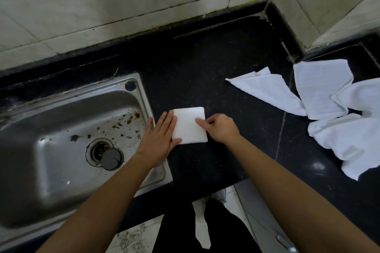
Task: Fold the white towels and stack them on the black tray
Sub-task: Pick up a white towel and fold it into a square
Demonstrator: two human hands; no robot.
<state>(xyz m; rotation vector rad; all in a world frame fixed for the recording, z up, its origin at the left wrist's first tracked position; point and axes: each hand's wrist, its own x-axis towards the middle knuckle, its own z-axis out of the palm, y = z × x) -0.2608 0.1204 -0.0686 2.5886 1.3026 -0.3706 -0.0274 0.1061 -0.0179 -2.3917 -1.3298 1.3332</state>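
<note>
A small white towel [188, 124], folded into a neat square, lies on the black counter [216, 72] just right of the sink. My left hand [159, 137] lies flat along its left edge, fingers together and thumb under the lower corner. My right hand [219, 127] rests on its right edge with the fingers curled and the forefinger pressing on the cloth. Several unfolded white towels [329, 107] lie spread in a loose heap at the right of the counter. No black tray is in view.
A steel sink [67, 109] with a drain plug [112, 158] and specks of dirt fills the left. Tiled walls close off the back and the right corner. The counter's front edge runs below my forearms, with the floor and dark trousers beneath.
</note>
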